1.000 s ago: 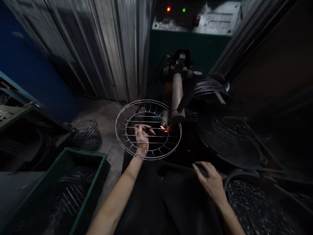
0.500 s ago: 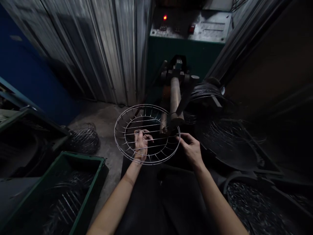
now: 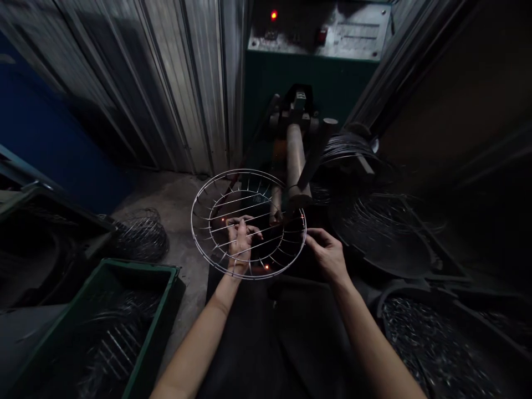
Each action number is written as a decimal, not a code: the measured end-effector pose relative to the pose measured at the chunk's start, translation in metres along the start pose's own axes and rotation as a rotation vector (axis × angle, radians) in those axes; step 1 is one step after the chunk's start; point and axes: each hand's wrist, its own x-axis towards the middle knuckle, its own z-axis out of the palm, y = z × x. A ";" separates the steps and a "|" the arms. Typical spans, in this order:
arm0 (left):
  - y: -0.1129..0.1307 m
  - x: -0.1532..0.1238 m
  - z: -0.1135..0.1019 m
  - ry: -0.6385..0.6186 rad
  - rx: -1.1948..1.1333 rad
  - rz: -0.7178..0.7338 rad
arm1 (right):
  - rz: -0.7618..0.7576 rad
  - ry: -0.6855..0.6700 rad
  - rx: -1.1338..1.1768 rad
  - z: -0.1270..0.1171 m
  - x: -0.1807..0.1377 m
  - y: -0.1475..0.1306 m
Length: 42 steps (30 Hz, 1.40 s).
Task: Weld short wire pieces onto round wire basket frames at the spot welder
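Observation:
A round wire grille [image 3: 199, 198] with an outer ring, inner ring and several straight cross wires is held tilted in front of a spot welder's arm [image 3: 296, 160]. My left hand [image 3: 240, 239] reaches under the grille and pinches a cross wire near its middle. My right hand [image 3: 328, 254] grips the grille's right rim with thumb and fingers. The grille's right side sits under the welder's tip, and a few small orange sparks glow around the wires.
A green crate [image 3: 137, 310] of wire parts stands at the lower left, with a wire bundle [image 3: 139, 233] on the floor behind it. Dark trays of wire rings [image 3: 386, 221] and small wire pieces [image 3: 432, 349] lie at the right. The welder's control box [image 3: 320, 39] shows a red lamp.
My right hand rose from my lap and took the grille's right rim. The grille shifted slightly under the welder tip; the first bright spark faded, small ones glow now, and the green lamp went out.

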 end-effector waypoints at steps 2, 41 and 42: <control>-0.007 0.000 0.002 0.027 -0.001 0.027 | -0.009 0.009 -0.024 -0.002 -0.001 -0.003; 0.028 0.054 -0.032 -0.531 -0.085 -0.730 | -0.030 -0.072 0.047 -0.003 0.020 -0.002; 0.031 0.059 -0.029 -0.597 -0.101 -0.804 | -0.029 -0.087 0.048 -0.002 0.018 -0.003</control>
